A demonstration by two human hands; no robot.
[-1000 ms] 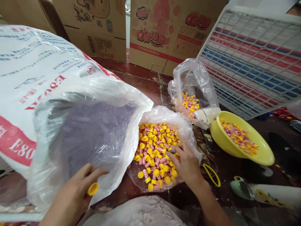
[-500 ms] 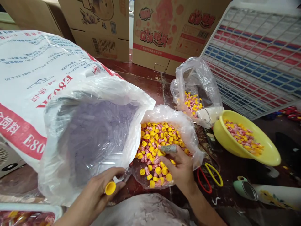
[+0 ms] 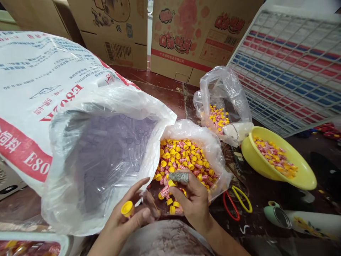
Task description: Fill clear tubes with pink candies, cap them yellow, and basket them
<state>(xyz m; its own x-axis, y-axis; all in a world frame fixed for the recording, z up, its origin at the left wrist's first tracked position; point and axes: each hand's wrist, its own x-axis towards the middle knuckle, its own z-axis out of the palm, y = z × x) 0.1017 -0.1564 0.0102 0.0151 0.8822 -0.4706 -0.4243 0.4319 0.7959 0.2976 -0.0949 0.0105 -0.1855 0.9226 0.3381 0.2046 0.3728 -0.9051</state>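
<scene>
In my left hand (image 3: 124, 217) is a clear plastic tube (image 3: 150, 206), blurred, with its end toward the right. A yellow cap (image 3: 127, 209) sits among the same fingers; what lies under it is mostly hidden. My right hand (image 3: 193, 201), grey tape around one finger, pinches a yellow-capped piece with a pink-and-white patterned body (image 3: 165, 192). Below and beyond it, an open clear bag (image 3: 197, 131) holds many such capped pieces (image 3: 183, 153). Left of that bag, a big white woven sack (image 3: 66, 131) gapes open, with clear plastic tubes (image 3: 119, 153) inside.
A yellow bowl (image 3: 306, 181) and another clear bag (image 3: 226, 81) hold more capped pieces. Red-and-yellow-handled scissors (image 3: 237, 206) and a floral bottle (image 3: 309, 220) lie right. Cardboard boxes (image 3: 197, 53) and a white wire rack (image 3: 287, 71) stand behind; a white tray (image 3: 64, 241) is lower left.
My right hand has moved left and toward me from over the pile with a capped piece. My left hand has opened its fingers somewhat and turned, bringing the tube nearer the right hand.
</scene>
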